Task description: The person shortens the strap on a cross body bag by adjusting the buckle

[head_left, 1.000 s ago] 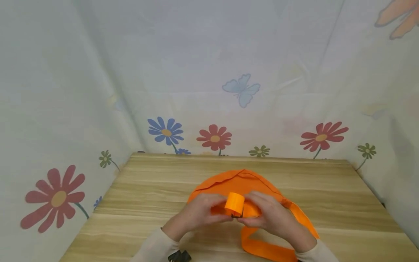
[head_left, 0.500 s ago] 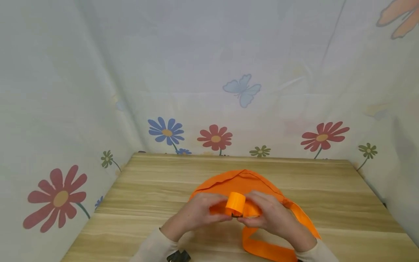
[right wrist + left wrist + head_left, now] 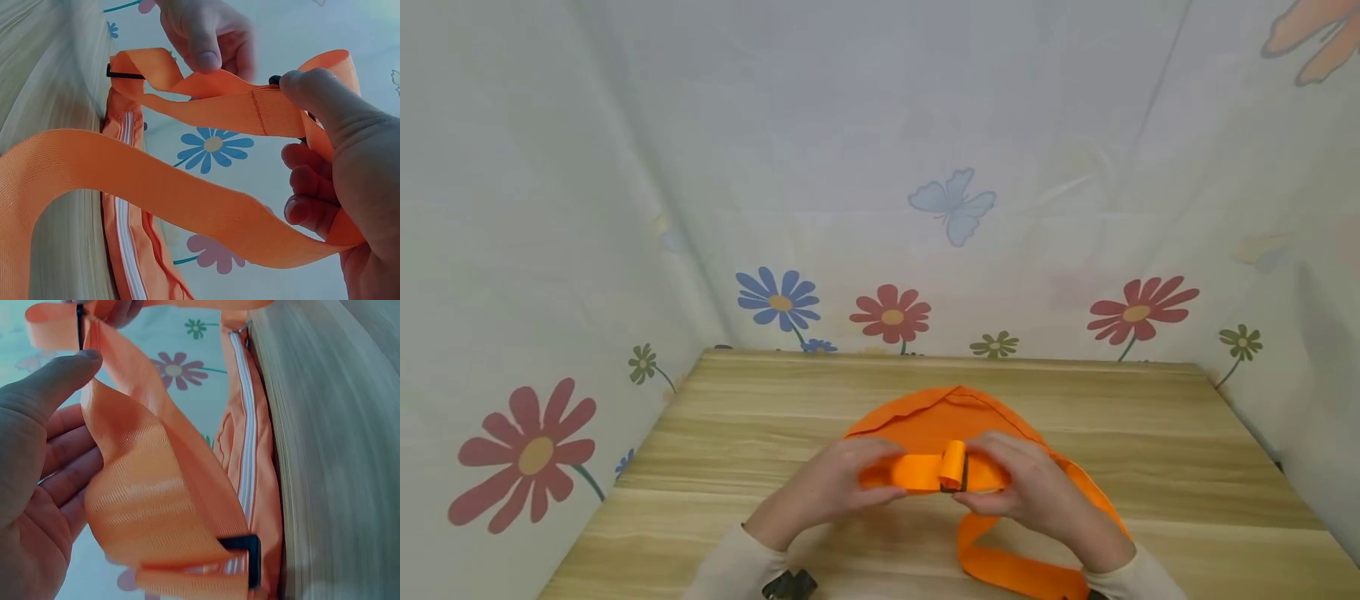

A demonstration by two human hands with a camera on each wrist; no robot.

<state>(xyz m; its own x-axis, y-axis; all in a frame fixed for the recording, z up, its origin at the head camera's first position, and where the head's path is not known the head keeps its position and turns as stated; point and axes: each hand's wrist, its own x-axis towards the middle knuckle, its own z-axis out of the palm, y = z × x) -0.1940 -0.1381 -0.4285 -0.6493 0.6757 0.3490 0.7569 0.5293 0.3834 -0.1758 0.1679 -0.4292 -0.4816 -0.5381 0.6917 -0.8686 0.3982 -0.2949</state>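
An orange fabric bag (image 3: 925, 419) with a white zipper (image 3: 247, 419) lies on the table, its orange webbing strap (image 3: 916, 473) raised in front of it. My left hand (image 3: 841, 479) holds the strap between thumb and fingers. To its right, my right hand (image 3: 1028, 487) pinches the strap at a black slider buckle (image 3: 275, 80), thumb against the slider's edge. A small loop of webbing stands up out of the slider between the hands. In the left wrist view, the strap also passes through a black rectangular ring (image 3: 254, 562) at the bag's end.
The strap's other length (image 3: 1022, 571) curves over the wooden table (image 3: 760, 400) below my right hand. A small black object (image 3: 790, 585) shows beside my left sleeve. Behind the table hangs a pale cloth (image 3: 850, 167) printed with flowers and a butterfly.
My left hand has moved left, away from the slider. More flat strap now shows between the hands, and the loop at the slider has become narrower. My right hand has barely shifted.
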